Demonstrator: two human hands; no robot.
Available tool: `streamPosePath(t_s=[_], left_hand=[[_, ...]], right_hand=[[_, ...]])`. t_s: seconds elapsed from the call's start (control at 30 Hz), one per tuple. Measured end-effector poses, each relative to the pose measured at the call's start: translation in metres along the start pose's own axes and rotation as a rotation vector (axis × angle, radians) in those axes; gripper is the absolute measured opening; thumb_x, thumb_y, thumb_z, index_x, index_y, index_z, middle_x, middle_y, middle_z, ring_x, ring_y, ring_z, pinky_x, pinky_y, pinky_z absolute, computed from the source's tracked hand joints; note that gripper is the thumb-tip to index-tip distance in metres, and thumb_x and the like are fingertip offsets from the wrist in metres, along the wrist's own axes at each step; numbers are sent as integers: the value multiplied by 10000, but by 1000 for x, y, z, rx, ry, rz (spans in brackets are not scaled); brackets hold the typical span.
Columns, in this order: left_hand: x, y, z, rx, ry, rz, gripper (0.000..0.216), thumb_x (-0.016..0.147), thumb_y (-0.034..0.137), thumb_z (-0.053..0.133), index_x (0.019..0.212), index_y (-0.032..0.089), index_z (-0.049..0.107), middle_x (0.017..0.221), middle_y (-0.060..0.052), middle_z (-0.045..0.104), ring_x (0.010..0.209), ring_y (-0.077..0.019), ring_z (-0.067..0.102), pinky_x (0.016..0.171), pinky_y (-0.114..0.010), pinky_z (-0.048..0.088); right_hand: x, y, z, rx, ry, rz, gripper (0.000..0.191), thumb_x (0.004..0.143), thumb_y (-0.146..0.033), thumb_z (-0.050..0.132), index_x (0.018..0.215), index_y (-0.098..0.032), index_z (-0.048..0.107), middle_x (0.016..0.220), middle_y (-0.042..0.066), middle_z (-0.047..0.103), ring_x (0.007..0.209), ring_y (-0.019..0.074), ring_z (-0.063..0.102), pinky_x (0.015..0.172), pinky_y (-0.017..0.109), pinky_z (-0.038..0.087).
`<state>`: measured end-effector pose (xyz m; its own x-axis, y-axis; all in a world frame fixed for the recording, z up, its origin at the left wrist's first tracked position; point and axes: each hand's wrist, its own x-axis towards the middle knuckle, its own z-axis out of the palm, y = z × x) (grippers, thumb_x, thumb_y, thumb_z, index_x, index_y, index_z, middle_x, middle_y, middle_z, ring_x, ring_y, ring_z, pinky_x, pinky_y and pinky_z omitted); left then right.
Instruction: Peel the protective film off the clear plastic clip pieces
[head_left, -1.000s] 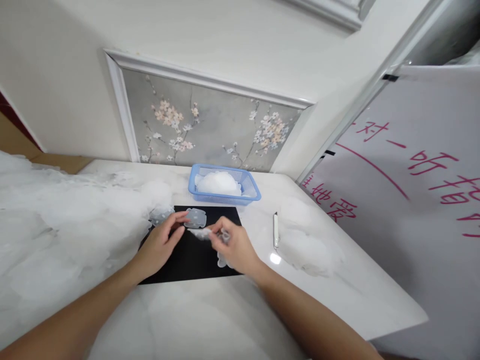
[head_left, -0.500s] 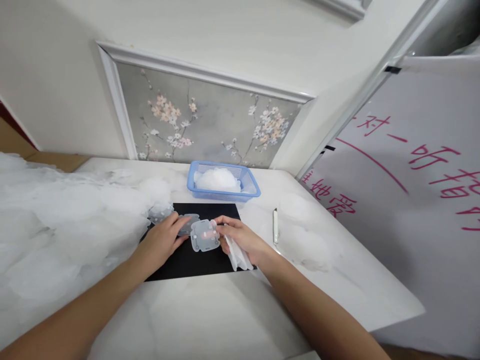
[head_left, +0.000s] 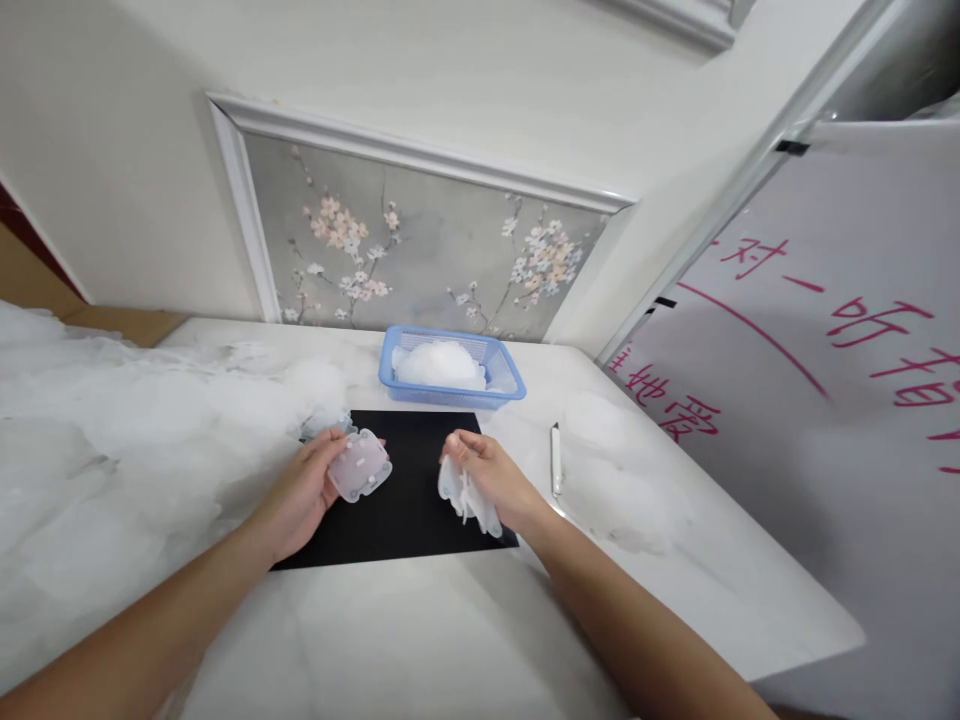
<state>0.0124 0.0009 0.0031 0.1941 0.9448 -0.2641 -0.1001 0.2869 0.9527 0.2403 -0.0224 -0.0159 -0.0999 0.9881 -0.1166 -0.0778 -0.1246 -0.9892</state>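
One clear piece in hand, a heap left

The left hand [head_left: 300,495] pinches a clear plastic piece [head_left: 360,465] over the black mat [head_left: 405,510]; the right hand [head_left: 491,480] clutches crumpled film [head_left: 465,497]. Behind the mat, the blue basket [head_left: 510,385] seems partly filled; a heap [head_left: 112,450] covers the bench [head_left: 450,640] left of it.

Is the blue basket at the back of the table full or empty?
Partly full. The blue basket holds a mound of white translucent pieces heaped about level with its rim; it stands upright just beyond the black mat.
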Motion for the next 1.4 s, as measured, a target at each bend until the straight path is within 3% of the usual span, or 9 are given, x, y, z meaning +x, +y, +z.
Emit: streamPosePath(t_s=[0.2,0.27,0.4,0.57,0.67,0.8,0.93,1.27,1.4], left_hand=[[-16,7,17,-260,-155,-179,158,841,341,545,891,201,490,1148,-118,687,1048,-277,665,983,-454,467],[-18,8,17,-245,-191,-168,257,869,427,506,984,198,515,1184,-126,670,1082,-291,649,987,-472,466],[-18,10,16,-246,-194,-160,407,878,520,484,1122,195,516,1139,-121,680,1063,-292,654,954,-481,490],[-19,6,17,-189,-237,-145,501,869,612,445,1156,210,530,1153,-110,663,1030,-277,650,896,-456,514],[-12,0,10,103,-179,44,541,863,655,388,1144,217,536,1173,-115,645,1116,-288,597,968,-467,459],[9,-8,-13,926,74,550,360,860,453,479,1115,216,572,1288,-117,554,1302,-310,410,1117,-492,269],[23,-14,-34,1347,92,622,355,851,317,464,1164,185,567,1266,-148,527,1193,-338,467,1034,-513,354],[23,1,-30,1498,48,530,131,795,170,441,728,175,553,860,-77,527,756,-220,543,743,-375,459],[10,2,-19,1344,-19,538,155,836,230,450,725,183,547,877,-44,540,741,-178,543,696,-324,447]], right_hand=[[-2,2,-1,-390,37,-238,333,734,-367,734,698,-203,446,657,-17,486,587,128,452,546,263,384],[-3,5,0,-569,17,-470,222,758,-301,718,861,-210,543,855,24,545,747,164,533,656,303,459],[-6,11,6,-835,-145,-732,552,763,-350,746,1249,-259,501,1192,99,499,1044,221,553,815,358,512],[-9,14,20,-979,-218,-824,310,873,-323,613,1175,-254,601,1284,106,544,941,201,605,826,364,493],[-11,11,25,-690,-144,-621,193,907,-307,531,1001,-235,684,1030,74,674,846,193,618,784,349,475],[-11,3,20,-120,-23,-144,248,812,-399,638,931,-193,707,751,40,653,623,143,541,606,283,421],[-8,-5,11,167,-96,140,370,627,-374,782,927,-166,724,661,16,616,538,99,475,534,237,349],[-4,-4,6,232,-157,266,481,605,-268,764,1074,-170,714,634,1,607,505,89,450,513,232,315],[-1,0,3,204,-158,258,480,611,-273,763,1078,-175,709,710,21,654,500,86,454,516,238,333]])
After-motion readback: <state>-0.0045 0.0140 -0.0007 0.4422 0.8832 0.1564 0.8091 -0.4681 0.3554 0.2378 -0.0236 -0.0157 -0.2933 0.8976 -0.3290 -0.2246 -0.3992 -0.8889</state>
